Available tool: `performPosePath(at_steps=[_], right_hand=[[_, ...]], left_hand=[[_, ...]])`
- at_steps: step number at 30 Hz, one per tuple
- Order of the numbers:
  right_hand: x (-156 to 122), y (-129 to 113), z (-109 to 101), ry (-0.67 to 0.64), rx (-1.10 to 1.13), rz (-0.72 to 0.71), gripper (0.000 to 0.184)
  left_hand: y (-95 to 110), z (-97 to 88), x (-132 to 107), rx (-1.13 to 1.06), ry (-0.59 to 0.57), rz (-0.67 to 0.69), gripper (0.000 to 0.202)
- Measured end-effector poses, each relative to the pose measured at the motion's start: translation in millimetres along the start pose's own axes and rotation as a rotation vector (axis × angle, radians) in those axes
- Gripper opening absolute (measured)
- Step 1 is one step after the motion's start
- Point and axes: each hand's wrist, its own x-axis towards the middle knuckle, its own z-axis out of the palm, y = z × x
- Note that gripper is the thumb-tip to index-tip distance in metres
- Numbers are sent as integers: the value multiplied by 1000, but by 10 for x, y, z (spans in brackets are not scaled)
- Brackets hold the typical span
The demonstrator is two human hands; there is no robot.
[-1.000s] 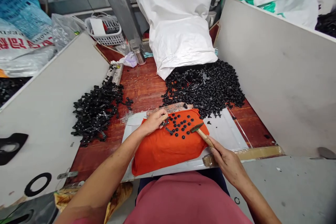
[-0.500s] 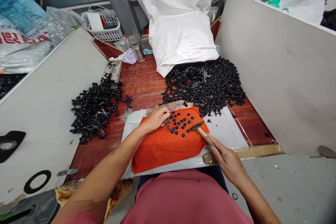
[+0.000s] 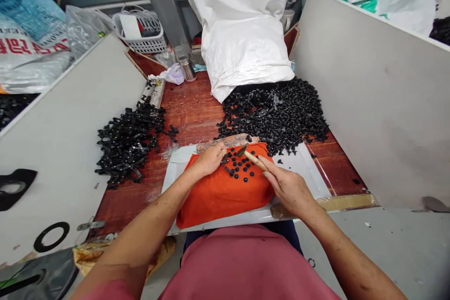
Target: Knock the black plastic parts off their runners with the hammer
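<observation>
Black strap [image 3: 227, 168] sits at the tips of the left hand [image 3: 211, 159]; from far off I see those fingers pinched narrow and, I think, holding it. Fingers of the right hand [image 3: 293, 190] curl around the hammer [image 3: 256, 160]. Its head is over the round black buttons [image 3: 246, 179]; I can't tell if it touches any.

Both hands are at the top part of the orange cloth [image 3: 218, 201], the middle of my clock. About two dozen buttons dot it, apart from the strap or near it, so I judge this little batch is only part done. Further out, a big pile of small black bits [image 3: 295, 117] lies at one o'clock under a white sack [image 3: 246, 56]. More straps [image 3: 126, 145] lie piled at ten o'clock. Plenty looks left, but I can't tell which pile is finished.
</observation>
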Motion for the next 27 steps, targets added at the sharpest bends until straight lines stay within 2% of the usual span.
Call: performPosePath(at_steps=[5, 10, 15, 18, 23, 27], right_hand=[[197, -167, 39, 71, -21, -37, 51], [259, -255, 82, -48, -216, -32, 51], [238, -245, 97, 1, -160, -37, 53], [227, -230, 119, -91, -217, -28, 52], [266, -241, 139, -30, -168, -47, 53], [331, -285, 112, -106, -224, -36, 52]], left_hand=[[-20, 20, 33, -73, 24, -13, 25], [-38, 2, 86, -175, 13, 1, 25], [-36, 3, 81, -222, 50, 29, 23], [-34, 20, 56, -204, 54, 29, 23], [-42, 21, 35, -133, 39, -6, 19], [-20, 30, 53, -105, 16, -26, 17]])
